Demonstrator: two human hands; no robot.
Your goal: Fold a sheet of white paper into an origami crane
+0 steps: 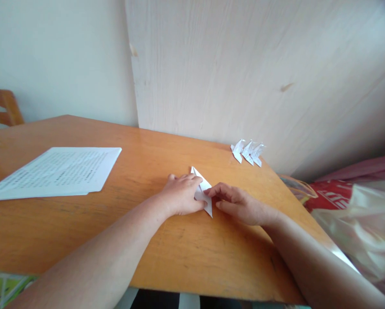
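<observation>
A small folded piece of white paper (204, 185) lies on the wooden table, pointed at its upper and lower ends. My left hand (184, 195) holds it from the left, with fingers over its face and thumb near its lower part. On the other side, my right hand (233, 201) has its index fingertip at the paper's right edge. The right thumb sits a little apart from that finger, with nothing visible between them. Part of the paper is hidden under my left fingers.
Several folded white paper pieces (247, 152) stand in a row near the wall. A stack of printed sheets (60, 171) lies on the table (141, 163) at left. Bags (356, 223) crowd the right side beyond the edge. A chair (10, 107) shows far left.
</observation>
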